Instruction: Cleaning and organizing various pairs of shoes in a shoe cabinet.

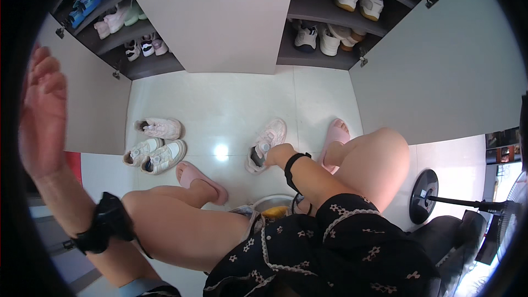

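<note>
On the floor between my feet, my right hand (279, 155) grips a pale pink sneaker (270, 135) at its heel and opening. A round whitish knob sits on the shoe's top, beside my fingers. My left hand (44, 104) is raised at the far left in front of a cabinet door, palm showing, fingers loosely bent and nothing visible in them. A matching pale pink sneaker (162, 128) lies on the floor at the left. Next to it stand two white-cream sneakers (164, 157), side by side.
Open cabinets hold several shoes on the left shelves (115, 19) and right shelves (330, 38). Their open doors (440, 77) flank the floor. I wear pink slippers (203, 181). A basin (272, 202) with a yellow cloth-like item is between my legs. A fan's round base (423, 195) stands right.
</note>
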{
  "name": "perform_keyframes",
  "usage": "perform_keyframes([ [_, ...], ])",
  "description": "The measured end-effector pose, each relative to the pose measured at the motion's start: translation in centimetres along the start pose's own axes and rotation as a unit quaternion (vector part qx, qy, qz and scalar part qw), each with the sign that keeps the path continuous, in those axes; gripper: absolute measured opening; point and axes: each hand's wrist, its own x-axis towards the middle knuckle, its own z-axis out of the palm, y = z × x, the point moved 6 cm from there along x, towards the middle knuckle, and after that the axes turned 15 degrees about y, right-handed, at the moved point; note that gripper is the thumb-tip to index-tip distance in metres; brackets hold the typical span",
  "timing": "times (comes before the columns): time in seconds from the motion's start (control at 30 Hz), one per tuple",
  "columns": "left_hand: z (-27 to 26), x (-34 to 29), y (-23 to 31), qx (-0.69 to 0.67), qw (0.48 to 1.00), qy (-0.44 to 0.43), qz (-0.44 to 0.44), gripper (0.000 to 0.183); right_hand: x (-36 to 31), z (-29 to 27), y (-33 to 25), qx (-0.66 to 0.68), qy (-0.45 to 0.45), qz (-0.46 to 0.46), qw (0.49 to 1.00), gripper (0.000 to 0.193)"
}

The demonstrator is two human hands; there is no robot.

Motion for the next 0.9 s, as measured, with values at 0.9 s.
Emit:
perform_keyframes([
  [0.9, -15.5, -3.8, -2.2, -0.165, 0.941, 0.294, 0.02, 0.031, 7.7, -9.6, -8.1, 0.126, 0.043, 0.048, 0.99, 0.041],
])
